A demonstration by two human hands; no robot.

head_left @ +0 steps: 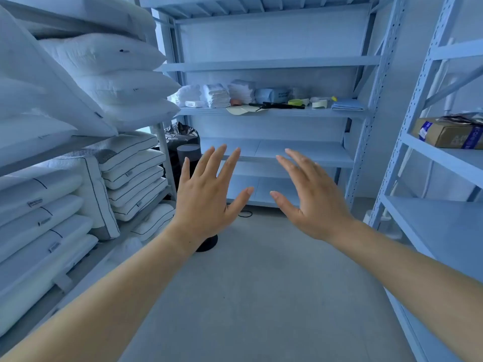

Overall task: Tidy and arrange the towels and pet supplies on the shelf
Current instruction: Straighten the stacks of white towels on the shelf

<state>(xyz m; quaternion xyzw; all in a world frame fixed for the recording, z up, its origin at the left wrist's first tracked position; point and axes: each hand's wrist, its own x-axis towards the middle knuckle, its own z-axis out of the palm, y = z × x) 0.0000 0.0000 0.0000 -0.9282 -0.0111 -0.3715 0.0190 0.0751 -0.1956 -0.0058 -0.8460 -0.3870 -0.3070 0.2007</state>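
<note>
Straight ahead stands a pale blue metal shelf unit (274,112). Its middle board holds stacks of folded white towels (216,95), a blue packet (271,95), a long black tool (277,105), a yellow-green roll (295,102), a beige sheet (241,110) and a folded blue cloth (347,104). My left hand (206,197) and my right hand (313,199) are raised in front of me, fingers spread, backs toward the camera. Both hold nothing and are well short of the shelf.
A rack packed with white pillows (86,105) lines the left side. Another blue rack on the right carries a cardboard box (449,133). A dark round stand (206,244) and a foil-covered bin (180,137) sit near the shelf's left foot. Grey floor (261,283) lies between.
</note>
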